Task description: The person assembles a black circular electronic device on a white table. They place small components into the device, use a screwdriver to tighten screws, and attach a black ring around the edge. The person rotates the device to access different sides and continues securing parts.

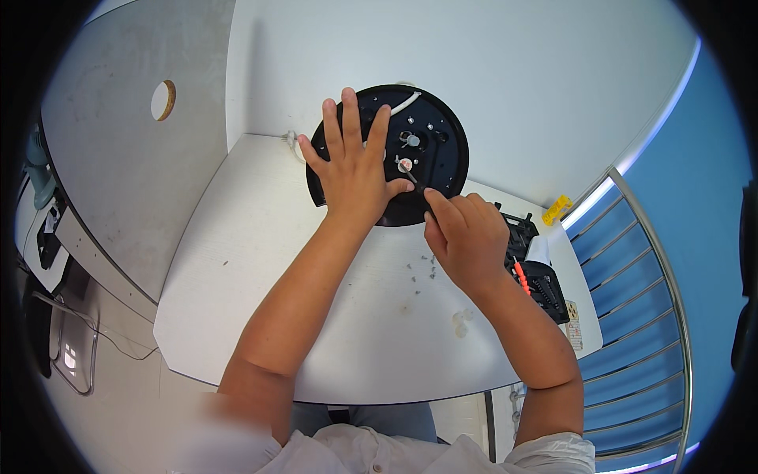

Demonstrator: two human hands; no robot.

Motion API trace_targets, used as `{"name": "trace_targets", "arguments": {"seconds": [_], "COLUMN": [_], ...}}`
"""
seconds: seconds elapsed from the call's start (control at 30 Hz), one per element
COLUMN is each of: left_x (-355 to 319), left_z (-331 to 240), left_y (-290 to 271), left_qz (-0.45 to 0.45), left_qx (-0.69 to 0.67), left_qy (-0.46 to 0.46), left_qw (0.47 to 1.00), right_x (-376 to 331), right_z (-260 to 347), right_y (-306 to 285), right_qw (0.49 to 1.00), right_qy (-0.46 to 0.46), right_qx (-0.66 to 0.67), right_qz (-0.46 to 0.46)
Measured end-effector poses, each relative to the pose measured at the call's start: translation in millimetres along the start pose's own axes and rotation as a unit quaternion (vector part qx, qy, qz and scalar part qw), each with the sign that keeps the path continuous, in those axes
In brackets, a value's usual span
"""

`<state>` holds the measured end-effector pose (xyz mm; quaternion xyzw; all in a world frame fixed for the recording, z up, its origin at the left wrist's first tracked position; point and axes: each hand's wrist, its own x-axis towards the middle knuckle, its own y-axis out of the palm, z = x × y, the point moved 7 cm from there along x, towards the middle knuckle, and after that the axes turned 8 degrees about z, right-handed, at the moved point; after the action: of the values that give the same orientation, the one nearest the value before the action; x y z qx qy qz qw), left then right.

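A round black base plate point(442, 170) with metal fittings and a white cable across its top lies at the far side of the white table. My left hand point(355, 170) rests flat over its left part, fingers spread, hiding what is beneath. In my right hand point(470, 229), closed at the plate's near right edge, is a thin screwdriver point(416, 180). Its shaft slants up-left toward a small round white and red label point(405, 165) near the plate's middle. The handle is mostly hidden by my fingers. Several small screws point(432, 268) lie loose on the table between my forearms.
An opened black tool case point(557, 304) sits by the table's right edge, with an orange-handled tool point(522, 278) and a white object point(538, 250). A yellow holder point(557, 210) stands behind it. Metal railing point(671, 316) runs along the right; a grey panel point(158, 197) borders the left.
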<state>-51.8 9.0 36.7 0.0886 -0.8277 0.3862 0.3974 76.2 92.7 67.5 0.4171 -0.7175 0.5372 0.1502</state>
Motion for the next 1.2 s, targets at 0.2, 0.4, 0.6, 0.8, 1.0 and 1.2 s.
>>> {"name": "trace_targets", "arguments": {"seconds": [0.2, 0.4, 0.6, 0.8, 1.0, 1.2], "left_x": [0, 0, 0, 0, 0, -1], "left_z": [0, 1, 1, 0, 0, -1], "left_y": [0, 1, 2, 0, -2, -3], "left_qz": [0.002, 0.003, -0.002, -0.01, -0.014, -0.029], "left_qx": [0.0, 0.004, 0.009, 0.01, 0.012, 0.0], "left_qy": [-0.001, -0.001, 0.003, 0.007, 0.005, 0.01], "left_qw": [1.0, 1.0, 1.0, 1.0, 1.0, 1.0], "right_x": [1, 3, 4, 4, 6, 16], "right_z": [2, 2, 3, 4, 6, 4], "right_y": [0, 0, 0, 0, 2, -1], "right_qw": [1.0, 1.0, 1.0, 1.0, 0.999, 0.999], "right_qy": [-0.005, -0.005, -0.007, -0.011, -0.01, 0.023], "right_qx": [-0.004, -0.005, -0.007, -0.022, -0.041, -0.043], "right_qz": [-0.009, -0.008, -0.008, -0.008, -0.002, -0.005]}}
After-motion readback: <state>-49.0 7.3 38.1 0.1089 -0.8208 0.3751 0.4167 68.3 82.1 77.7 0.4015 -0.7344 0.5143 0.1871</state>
